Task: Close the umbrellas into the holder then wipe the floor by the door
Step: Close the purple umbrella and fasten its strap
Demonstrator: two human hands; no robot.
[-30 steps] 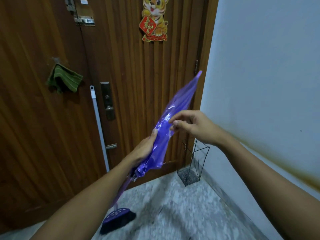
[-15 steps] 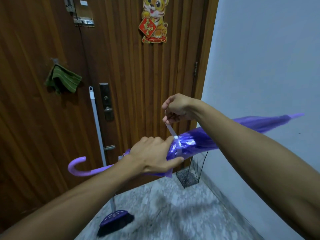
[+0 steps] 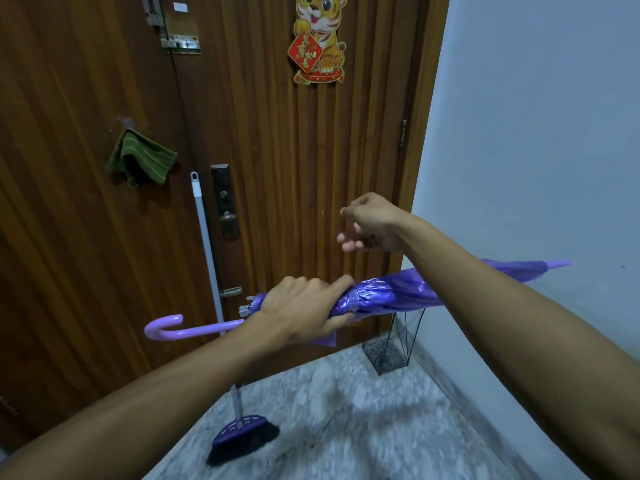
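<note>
1 umbrella (image 3: pixel 398 296) in left hand (image 3: pixel 304 311), 1 holder (image 3: pixel 393 351), 1 broom (image 3: pixel 242 434).

dim, even indoor light; soft glare on the umbrella (image 3: pixel 398 296), blurred floor (image 3: pixel 346 427), wide-angle bending at the edges.

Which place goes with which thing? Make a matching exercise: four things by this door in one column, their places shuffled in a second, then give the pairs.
Things
1. purple umbrella
2. green cloth
3. wire holder
4. broom

Places
A. standing on the floor in the corner by the wall
B. hanging on the door
C. head on the floor, handle leaning against the door
D. held level in the left hand

Pairs: 1-D, 2-B, 3-A, 4-C
</note>
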